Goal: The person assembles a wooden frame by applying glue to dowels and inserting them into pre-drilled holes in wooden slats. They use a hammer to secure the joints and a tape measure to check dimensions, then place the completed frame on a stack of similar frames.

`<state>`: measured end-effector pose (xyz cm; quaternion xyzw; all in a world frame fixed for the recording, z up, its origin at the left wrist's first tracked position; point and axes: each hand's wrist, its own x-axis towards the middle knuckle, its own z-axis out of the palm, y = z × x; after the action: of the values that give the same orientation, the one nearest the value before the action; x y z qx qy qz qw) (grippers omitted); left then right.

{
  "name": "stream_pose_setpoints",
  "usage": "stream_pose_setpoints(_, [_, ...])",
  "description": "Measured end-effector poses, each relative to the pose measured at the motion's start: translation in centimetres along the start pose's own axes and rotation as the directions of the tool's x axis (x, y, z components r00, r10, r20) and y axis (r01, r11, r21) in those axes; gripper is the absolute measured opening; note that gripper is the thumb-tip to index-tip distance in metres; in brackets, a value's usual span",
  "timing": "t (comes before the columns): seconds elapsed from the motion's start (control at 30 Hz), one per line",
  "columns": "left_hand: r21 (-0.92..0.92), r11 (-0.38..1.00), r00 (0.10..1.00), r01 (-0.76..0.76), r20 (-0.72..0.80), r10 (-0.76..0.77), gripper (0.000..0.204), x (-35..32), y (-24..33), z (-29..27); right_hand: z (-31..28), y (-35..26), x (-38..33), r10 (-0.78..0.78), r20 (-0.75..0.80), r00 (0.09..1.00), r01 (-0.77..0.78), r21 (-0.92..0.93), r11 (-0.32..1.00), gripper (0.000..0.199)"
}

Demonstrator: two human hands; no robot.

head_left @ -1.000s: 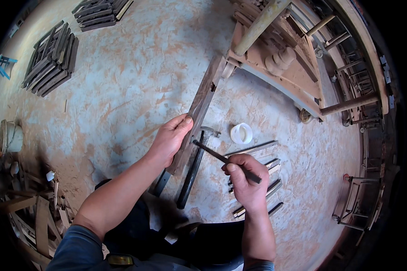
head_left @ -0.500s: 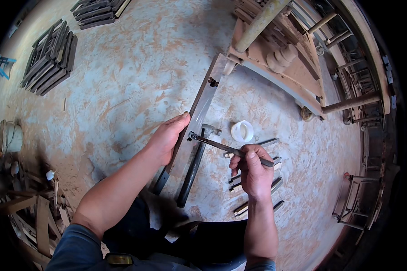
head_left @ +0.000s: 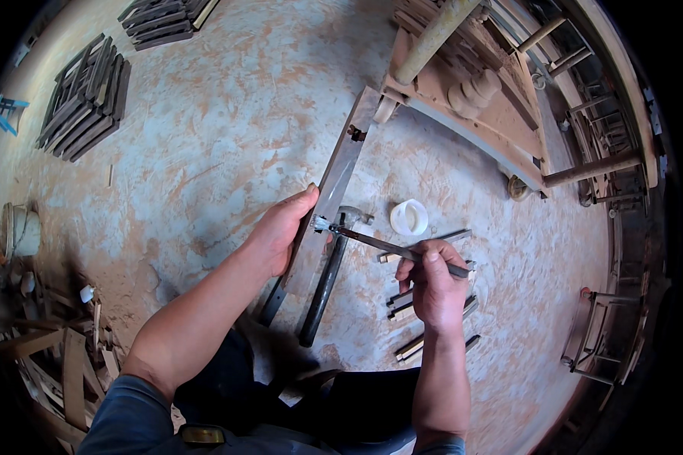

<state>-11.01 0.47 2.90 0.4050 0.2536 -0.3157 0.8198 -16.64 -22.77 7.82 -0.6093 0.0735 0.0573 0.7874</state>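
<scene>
My left hand (head_left: 287,227) is wrapped around a brown wooden rail (head_left: 334,178), which slants up and away toward a low cart. Two dark-edged slots are cut in its face, one near the far end and one beside my left thumb. My right hand (head_left: 436,277) grips a slim dark-handled glue brush (head_left: 387,246). Its pale, wet-looking tip touches the nearer slot. Partly behind the rail lies a claw hammer (head_left: 328,284) with a black handle. On the floor past the brush stands a round white tub (head_left: 409,218).
Several short dark wooden pieces (head_left: 413,345) lie on the floor around my right hand. The wooden cart (head_left: 463,125), loaded with wood, stands at the far right. Stacked dark frames (head_left: 87,98) are at the far left; wood scraps (head_left: 72,371) pile up at the near left.
The brush tip in the nearer slot looks whiter than before. My right hand has shifted slightly to the right with the brush. My left hand keeps its hold on the rail.
</scene>
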Motion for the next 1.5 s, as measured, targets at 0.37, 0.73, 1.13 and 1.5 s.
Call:
stream_pose_setpoints(0.37, [-0.023,0.999,0.998,-0.022,0.064,0.023,0.048,0.2,0.4,-1.2,-2.2,-1.2,0.2,-0.139,-0.086,0.987,0.148,0.099,0.984,0.025])
stream_pose_setpoints(0.73, [0.137,0.969,0.97,-0.206,0.159,0.184,0.04,0.7,3.0,-5.8,-6.9,-0.4,1.5,-0.1,-0.29,0.952,0.124,0.066,0.99,0.026])
stream_pose_setpoints(1.13, [0.956,0.005,0.923,0.294,-0.285,0.259,0.038,4.6,-3.3,-13.0,-8.9,0.7,2.5,-0.048,-0.304,0.952,0.045,-0.016,0.999,0.024])
stream_pose_setpoints(1.5, [0.688,-0.422,0.771,0.59,-0.326,0.547,0.056,6.5,-11.4,-21.0,-11.3,2.0,2.1,-0.013,-0.421,0.907,-0.001,-0.034,0.999,0.022])
